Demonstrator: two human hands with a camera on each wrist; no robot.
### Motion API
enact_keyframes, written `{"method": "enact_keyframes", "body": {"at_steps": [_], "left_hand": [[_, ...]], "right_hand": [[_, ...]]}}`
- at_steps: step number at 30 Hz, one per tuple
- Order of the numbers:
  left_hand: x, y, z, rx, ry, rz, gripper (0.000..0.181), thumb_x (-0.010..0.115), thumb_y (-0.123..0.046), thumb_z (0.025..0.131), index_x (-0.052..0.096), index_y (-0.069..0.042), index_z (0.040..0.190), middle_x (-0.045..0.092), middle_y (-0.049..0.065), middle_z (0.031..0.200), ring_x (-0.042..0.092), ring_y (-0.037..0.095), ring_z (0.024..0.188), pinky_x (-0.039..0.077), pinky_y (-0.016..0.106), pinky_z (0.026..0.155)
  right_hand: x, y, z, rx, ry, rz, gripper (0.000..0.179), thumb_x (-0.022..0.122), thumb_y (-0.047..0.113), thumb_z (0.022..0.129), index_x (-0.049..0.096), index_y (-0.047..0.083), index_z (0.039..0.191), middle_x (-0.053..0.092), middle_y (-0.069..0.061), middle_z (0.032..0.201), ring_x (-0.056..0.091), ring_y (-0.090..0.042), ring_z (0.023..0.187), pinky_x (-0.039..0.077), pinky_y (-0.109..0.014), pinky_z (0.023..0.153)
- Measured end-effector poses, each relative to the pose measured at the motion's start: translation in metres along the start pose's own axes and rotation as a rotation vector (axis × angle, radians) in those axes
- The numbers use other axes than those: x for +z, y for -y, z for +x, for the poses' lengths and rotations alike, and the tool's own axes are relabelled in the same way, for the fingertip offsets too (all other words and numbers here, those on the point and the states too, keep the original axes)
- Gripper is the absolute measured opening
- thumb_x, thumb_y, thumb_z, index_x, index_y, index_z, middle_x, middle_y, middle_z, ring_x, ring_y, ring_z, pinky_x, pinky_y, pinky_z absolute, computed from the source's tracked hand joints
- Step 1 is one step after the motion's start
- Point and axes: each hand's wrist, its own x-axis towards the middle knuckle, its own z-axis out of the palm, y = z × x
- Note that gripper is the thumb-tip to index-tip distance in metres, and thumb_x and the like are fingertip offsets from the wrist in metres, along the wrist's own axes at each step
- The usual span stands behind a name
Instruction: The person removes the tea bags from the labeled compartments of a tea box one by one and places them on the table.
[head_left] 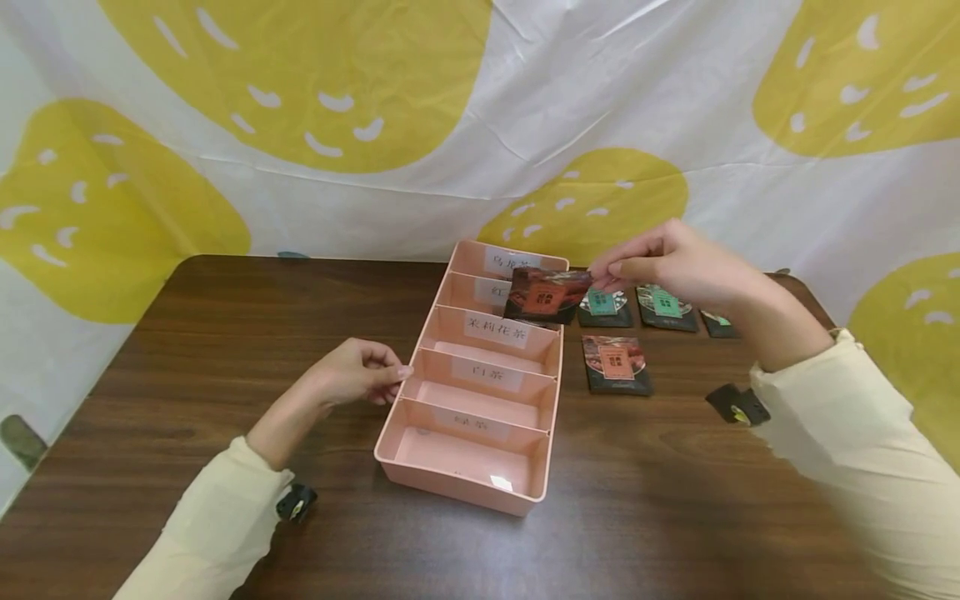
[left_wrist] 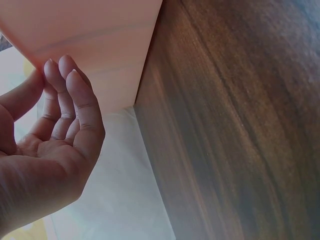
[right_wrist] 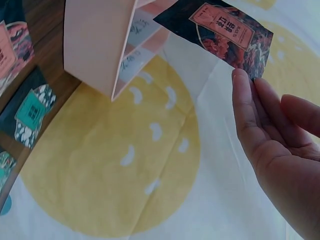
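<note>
Between thumb and fingers, my right hand pinches one end of a dark tea sachet with a red label. The sachet hangs over the far right part of a pink divided box, partly covering the labels there. On the box's left rim, my left hand grips with the thumb on top and fingers against the outer wall, as the left wrist view shows of the hand. Another red-labelled sachet lies on the table right of the box.
Several green-labelled sachets lie in a row behind the red one, partly hidden by my right hand. White labels with writing mark the compartments. The brown table meets a white cloth with yellow patterns at the back.
</note>
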Motion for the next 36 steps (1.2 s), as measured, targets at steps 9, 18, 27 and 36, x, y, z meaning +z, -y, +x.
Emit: {"method": "enact_keyframes", "body": {"at_steps": [9, 18, 27, 36], "left_hand": [[-0.001, 0.001, 0.0, -0.007, 0.003, -0.004, 0.014, 0.057, -0.005, 0.089, 0.059, 0.007, 0.082, 0.058, 0.002, 0.062, 0.056, 0.011, 0.058, 0.051, 0.03, 0.058], [-0.002, 0.001, 0.0, -0.006, 0.007, -0.008, 0.014, 0.057, -0.005, 0.089, 0.058, 0.008, 0.083, 0.058, 0.003, 0.062, 0.056, 0.011, 0.058, 0.051, 0.029, 0.058], [-0.002, 0.0, 0.0, -0.014, 0.006, -0.008, 0.015, 0.057, -0.006, 0.089, 0.058, 0.008, 0.083, 0.058, 0.003, 0.063, 0.056, 0.011, 0.058, 0.051, 0.029, 0.058], [-0.003, 0.001, 0.0, -0.009, 0.01, -0.016, 0.014, 0.057, -0.005, 0.089, 0.058, 0.007, 0.082, 0.058, 0.003, 0.063, 0.055, 0.011, 0.058, 0.051, 0.029, 0.057]], "right_hand": [[-0.016, -0.013, -0.01, 0.037, -0.037, 0.057, 0.027, 0.044, 0.005, 0.096, 0.057, -0.009, 0.114, 0.067, -0.009, 0.098, 0.065, -0.013, 0.086, 0.048, -0.022, 0.078], [-0.029, -0.032, -0.02, 0.098, -0.06, 0.048, 0.03, 0.043, 0.008, 0.097, 0.054, -0.01, 0.118, 0.065, -0.012, 0.106, 0.063, -0.008, 0.089, 0.048, -0.02, 0.079], [-0.043, -0.055, -0.027, 0.151, -0.084, -0.078, 0.032, 0.044, 0.016, 0.097, 0.057, -0.004, 0.119, 0.063, -0.011, 0.11, 0.062, -0.007, 0.089, 0.044, -0.016, 0.079], [-0.052, -0.073, -0.031, 0.2, -0.086, -0.098, 0.034, 0.042, 0.017, 0.098, 0.055, -0.005, 0.12, 0.06, -0.013, 0.115, 0.062, -0.005, 0.09, 0.044, -0.017, 0.079]]}}
